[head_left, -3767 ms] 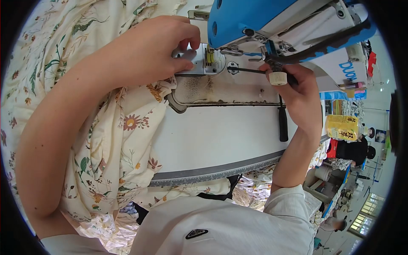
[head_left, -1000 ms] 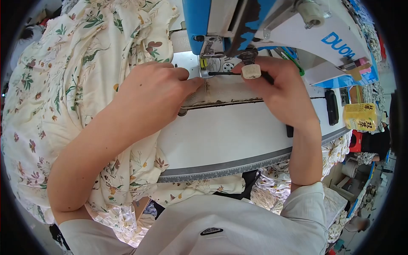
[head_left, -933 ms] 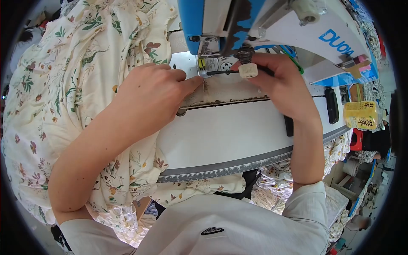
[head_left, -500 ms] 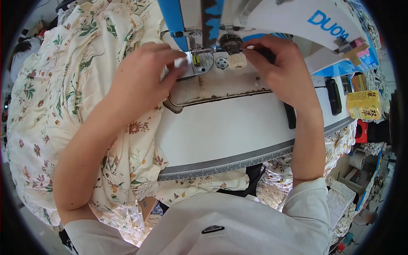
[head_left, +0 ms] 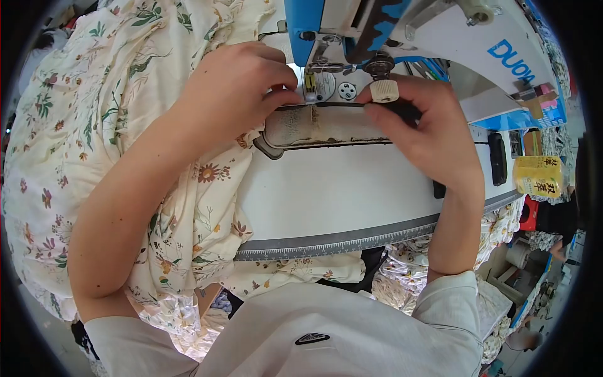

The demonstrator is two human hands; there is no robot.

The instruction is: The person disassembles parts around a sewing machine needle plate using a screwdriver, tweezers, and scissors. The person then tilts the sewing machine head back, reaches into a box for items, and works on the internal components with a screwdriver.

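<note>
My left hand (head_left: pixel 242 85) is closed, thumb and fingertips bent together at the left edge of the needle plate (head_left: pixel 325 86); whatever is between them is hidden. The closed fingers of my right hand (head_left: pixel 433 125) grip a thin dark screwdriver (head_left: pixel 342 105), its handle mostly hidden in the palm. Its shaft points left along the plate's near edge, towards my left fingertips. Above the plate is the blue and white sewing machine (head_left: pixel 440 53), whose ribbed cream knob (head_left: pixel 384 91) stands in front of my right fingers.
Cream floral fabric (head_left: pixel 56 163) covers the left side under my left forearm. A measuring strip (head_left: pixel 339 242) lines the white table's (head_left: pixel 326 188) near edge. At the right are a black object (head_left: pixel 497 159) and a yellow-labelled bottle (head_left: pixel 538 176). A person in black (head_left: pixel 559 213) is beyond.
The camera view has shifted. My left hand has come down to the plate's near edge, its fingers closer together. The screwdriver's shaft, hidden half a second ago, shows again beside the plate.
</note>
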